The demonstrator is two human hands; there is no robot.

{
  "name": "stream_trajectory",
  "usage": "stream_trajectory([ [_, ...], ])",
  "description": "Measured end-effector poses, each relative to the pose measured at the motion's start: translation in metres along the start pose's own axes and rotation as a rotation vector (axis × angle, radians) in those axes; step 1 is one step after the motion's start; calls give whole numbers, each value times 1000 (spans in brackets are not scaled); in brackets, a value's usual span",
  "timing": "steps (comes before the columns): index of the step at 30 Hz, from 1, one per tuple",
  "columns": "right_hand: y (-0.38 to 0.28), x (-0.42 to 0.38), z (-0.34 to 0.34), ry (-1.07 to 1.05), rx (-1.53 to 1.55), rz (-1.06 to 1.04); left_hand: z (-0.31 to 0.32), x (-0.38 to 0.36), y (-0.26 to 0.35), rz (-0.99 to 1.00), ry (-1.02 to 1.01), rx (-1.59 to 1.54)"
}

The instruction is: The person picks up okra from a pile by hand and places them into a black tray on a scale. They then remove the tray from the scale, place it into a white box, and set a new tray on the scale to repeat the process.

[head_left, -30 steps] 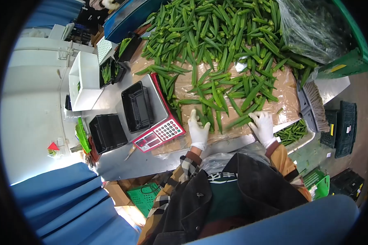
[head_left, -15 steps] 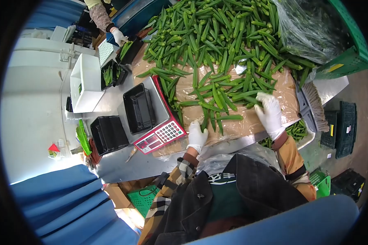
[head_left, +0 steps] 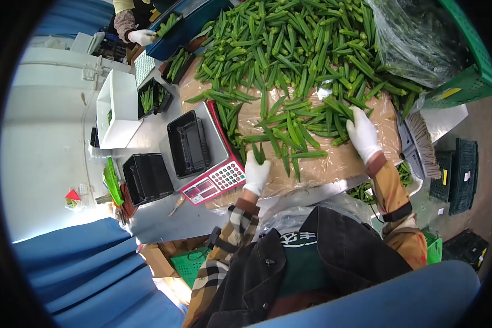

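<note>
Right of the left hand [head_left: 256,174], green pods [head_left: 309,155] lie loose.
The left hand pinches some; the right hand [head_left: 362,134] touches more, but its grip is hidden.

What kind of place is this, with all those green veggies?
It looks like a place where vegetables get weighed and packed. There's a heap of okra, a red scale with a black tray on it, and a green crate.

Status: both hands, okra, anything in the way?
Left hand holding okra pods. Right hand at near edge of okra heap, grip unclear. Scale bearing black tray close beside left hand.
</note>
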State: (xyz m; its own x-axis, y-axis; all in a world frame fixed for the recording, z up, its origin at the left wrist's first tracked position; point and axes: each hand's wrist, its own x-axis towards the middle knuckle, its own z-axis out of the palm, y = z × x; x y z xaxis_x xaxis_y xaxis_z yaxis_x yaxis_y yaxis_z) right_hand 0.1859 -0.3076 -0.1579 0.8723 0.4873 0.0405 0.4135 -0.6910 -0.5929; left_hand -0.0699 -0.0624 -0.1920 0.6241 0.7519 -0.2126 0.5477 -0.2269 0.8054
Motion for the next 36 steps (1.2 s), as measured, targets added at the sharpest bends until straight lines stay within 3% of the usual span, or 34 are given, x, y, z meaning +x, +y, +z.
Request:
stream_trajectory([
  [1,-4,8,15,25,-24,-37,7,6,20,-25,-12,-47],
  [2,-7,15,28,50,-48,-73,23,12,27,136,73,-11],
  [4,-44,26,36,-48,-199,55,51,28,44,2,46,-2],
  [6,-59,39,47,-62,-245,106,79,46,39,69,211,180],
  [10,-53,60,57,-98,-107,218,67,59,60,-68,0,149],
  [12,-46,63,55,-138,-44,227,57,52,72,-36,17,125],
  [14,-54,48,36,-89,35,117,46,50,71,-43,84,44],
  [16,-67,14,12,-39,147,-14,26,38,73,76,148,-72],
  [18,-73,-22,5,-116,156,-142,4,22,73,79,104,50],
  [22,-53,-78,58,-148,-43,-499,4,-23,43,83,4,205],
  [25,-51,-86,81,-144,-346,-542,21,-45,7,183,175,598],
  [28,-66,-81,59,-341,-252,-381,26,-48,5,126,143,530],
  [32,-71,-64,52,-114,-6,-181,14,-37,22,151,106,235],
  [34,-76,-49,63,-103,-62,-146,19,-38,47,441,121,261],
  [36,-81,-40,82,-120,-176,-147,28,-35,51,553,-96,499],
])
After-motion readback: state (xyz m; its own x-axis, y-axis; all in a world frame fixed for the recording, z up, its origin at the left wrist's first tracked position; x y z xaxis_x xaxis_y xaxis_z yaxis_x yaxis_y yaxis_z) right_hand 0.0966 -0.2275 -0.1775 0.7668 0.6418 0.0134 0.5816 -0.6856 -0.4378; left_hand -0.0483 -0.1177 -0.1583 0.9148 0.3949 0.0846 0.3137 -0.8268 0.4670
